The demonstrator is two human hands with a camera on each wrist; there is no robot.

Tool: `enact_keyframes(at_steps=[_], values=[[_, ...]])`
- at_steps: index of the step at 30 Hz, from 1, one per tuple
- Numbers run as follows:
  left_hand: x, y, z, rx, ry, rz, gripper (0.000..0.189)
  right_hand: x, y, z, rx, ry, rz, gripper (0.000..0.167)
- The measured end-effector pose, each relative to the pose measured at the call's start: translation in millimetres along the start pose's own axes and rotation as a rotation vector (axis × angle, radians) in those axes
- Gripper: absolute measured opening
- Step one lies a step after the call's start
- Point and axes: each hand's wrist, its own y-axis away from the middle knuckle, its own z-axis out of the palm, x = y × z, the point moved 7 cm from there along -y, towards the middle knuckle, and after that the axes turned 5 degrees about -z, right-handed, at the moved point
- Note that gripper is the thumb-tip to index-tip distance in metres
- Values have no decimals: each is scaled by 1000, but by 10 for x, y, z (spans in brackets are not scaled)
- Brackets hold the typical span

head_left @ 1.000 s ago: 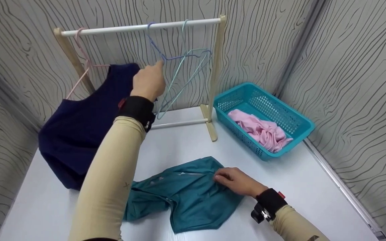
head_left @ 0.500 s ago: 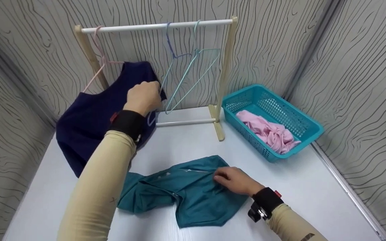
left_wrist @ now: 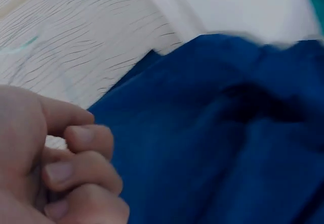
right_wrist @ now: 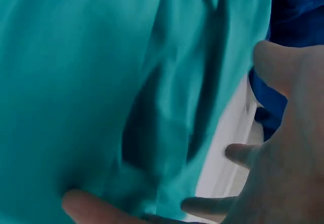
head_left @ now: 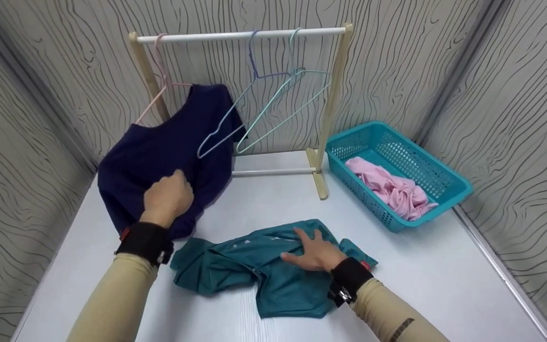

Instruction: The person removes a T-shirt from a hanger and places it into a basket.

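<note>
Head view: three hangers (head_left: pixel 296 73) on one rack (head_left: pixel 207 37), one basket (head_left: pixel 361 189), one teal shirt (head_left: pixel 278 285) lying rumpled on the table (head_left: pixel 425 285), right hand (head_left: pixel 315 252) splayed over it! Left wrist: left hand (left_wrist: pixel 66 171) curled, empty, by one navy shirt (left_wrist: pixel 202 138). Right wrist: deep teal creases, fingers (right_wrist: pixel 283 62) gripping nothing.

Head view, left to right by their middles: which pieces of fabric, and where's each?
Hanging navy top, left hand in front of it → teal garment, right hand over it → pink cloth in the teal basket.
</note>
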Motion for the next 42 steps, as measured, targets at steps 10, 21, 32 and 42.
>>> enact_keyframes(at_steps=[10,21,32,42], values=[[-80,303,830,-200,26,48,27,-449,-332,336,-52,104,51,92],[17,542,1201,-199,85,102,18,-440,-414,423,-18,268,103,88],[-47,622,1281,-159,122,95,17,-347,-405,220,6,245,-10,87],[-98,624,1334,-110,107,100,15,-203,-438,90,62,214,-83,52]])
